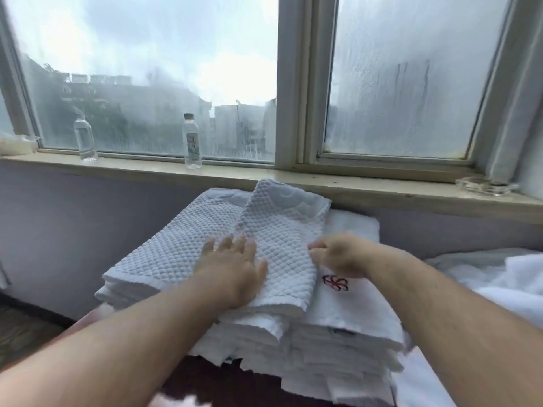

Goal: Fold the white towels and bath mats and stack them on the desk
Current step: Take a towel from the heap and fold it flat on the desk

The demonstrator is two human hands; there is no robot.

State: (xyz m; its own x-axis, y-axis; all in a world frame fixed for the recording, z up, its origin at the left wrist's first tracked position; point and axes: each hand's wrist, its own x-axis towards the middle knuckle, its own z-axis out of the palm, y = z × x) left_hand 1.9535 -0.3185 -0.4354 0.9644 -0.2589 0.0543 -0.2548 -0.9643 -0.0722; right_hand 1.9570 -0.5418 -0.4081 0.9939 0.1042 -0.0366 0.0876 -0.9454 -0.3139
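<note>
A tall stack of folded white towels (338,348) stands on the dark desk (229,383) under the window. On top lie waffle-textured white bath mats (173,245), the nearest one folded lengthwise (282,230). My left hand (235,268) lies flat on that top mat, fingers straight. My right hand (338,254) is at the mat's right edge with its fingers curled; whether they pinch the cloth is unclear. A smooth towel with a red embroidered emblem (335,283) shows just below my right hand.
Two clear plastic bottles (85,139) (192,142) stand on the windowsill (382,189), and a glass ashtray (484,185) sits at its right end. Loose white linen (493,277) is heaped to the right. A grey wall runs below the sill.
</note>
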